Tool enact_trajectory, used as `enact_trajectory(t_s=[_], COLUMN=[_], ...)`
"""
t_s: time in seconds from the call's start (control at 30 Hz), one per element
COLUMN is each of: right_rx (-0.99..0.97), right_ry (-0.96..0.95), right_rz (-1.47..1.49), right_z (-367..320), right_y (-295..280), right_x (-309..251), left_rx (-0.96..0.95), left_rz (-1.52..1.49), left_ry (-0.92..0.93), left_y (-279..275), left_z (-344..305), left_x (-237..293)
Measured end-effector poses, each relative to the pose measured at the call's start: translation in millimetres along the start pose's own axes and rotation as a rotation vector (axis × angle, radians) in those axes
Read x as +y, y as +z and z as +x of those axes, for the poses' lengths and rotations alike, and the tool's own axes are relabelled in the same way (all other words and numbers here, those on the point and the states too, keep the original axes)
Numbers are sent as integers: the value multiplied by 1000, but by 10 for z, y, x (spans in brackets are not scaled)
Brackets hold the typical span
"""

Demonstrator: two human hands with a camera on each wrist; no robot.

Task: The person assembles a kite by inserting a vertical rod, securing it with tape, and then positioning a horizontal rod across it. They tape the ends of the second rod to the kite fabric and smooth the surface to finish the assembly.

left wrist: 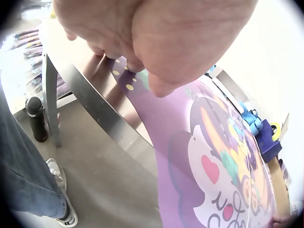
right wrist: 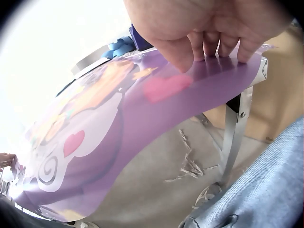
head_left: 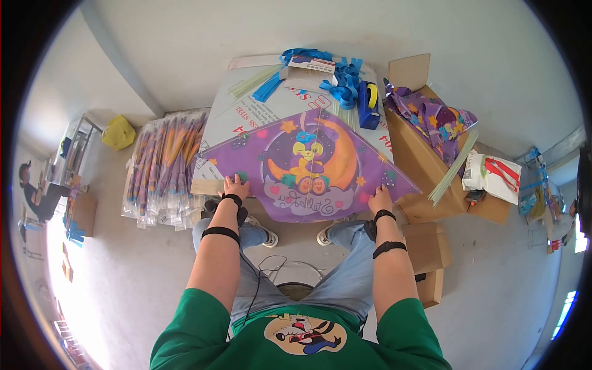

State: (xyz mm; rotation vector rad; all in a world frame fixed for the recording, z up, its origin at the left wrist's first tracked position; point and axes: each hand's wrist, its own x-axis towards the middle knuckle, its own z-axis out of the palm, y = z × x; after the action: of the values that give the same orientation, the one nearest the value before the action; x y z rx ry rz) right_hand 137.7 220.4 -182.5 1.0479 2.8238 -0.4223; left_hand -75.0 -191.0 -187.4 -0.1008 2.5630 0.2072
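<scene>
A purple kite (head_left: 246, 161) with a cartoon bear on an orange moon lies spread over the table, its rounded lower part hanging past the near edge. A thin line runs down its middle. My left hand (head_left: 235, 186) rests at the kite's left near edge; in the left wrist view the fingertips of that hand (left wrist: 156, 33) touch the kite's edge and the tabletop beside it. Toward the right corner, my right hand (head_left: 380, 200) presses its fingertips on the purple sheet. The right wrist view shows the thumb of this hand (right wrist: 213, 23) just above a pink heart.
Blue ribbons (head_left: 346, 86), an open small box (head_left: 308, 75) and a blue tape dispenser (head_left: 369, 106) sit at the table's back. Bagged kites (head_left: 163, 166) lie at the left. On the right, a cardboard box (head_left: 425, 166) holds more purple kites (head_left: 431, 117), beside pale sticks (head_left: 453, 169).
</scene>
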Motion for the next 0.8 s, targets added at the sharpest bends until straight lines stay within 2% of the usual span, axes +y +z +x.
enact_trajectory(t_s=[0.33,0.47,0.53,0.8], right_rx=[-1,13,17,32], right_ry=[-4,-15,-11,-26], right_rz=[-19,-22,-13,-2], right_z=[7,2,0,2], right_y=[16,24,19,38], right_x=[7,8,9,23], left_rx=[19,3,1,-8], left_rz=[2,-2,-4,-10], left_ry=[57,53,-9,5], left_y=[119,42,43,13], left_z=[188,69,70,52], left_x=[-94,-48,-26,-31])
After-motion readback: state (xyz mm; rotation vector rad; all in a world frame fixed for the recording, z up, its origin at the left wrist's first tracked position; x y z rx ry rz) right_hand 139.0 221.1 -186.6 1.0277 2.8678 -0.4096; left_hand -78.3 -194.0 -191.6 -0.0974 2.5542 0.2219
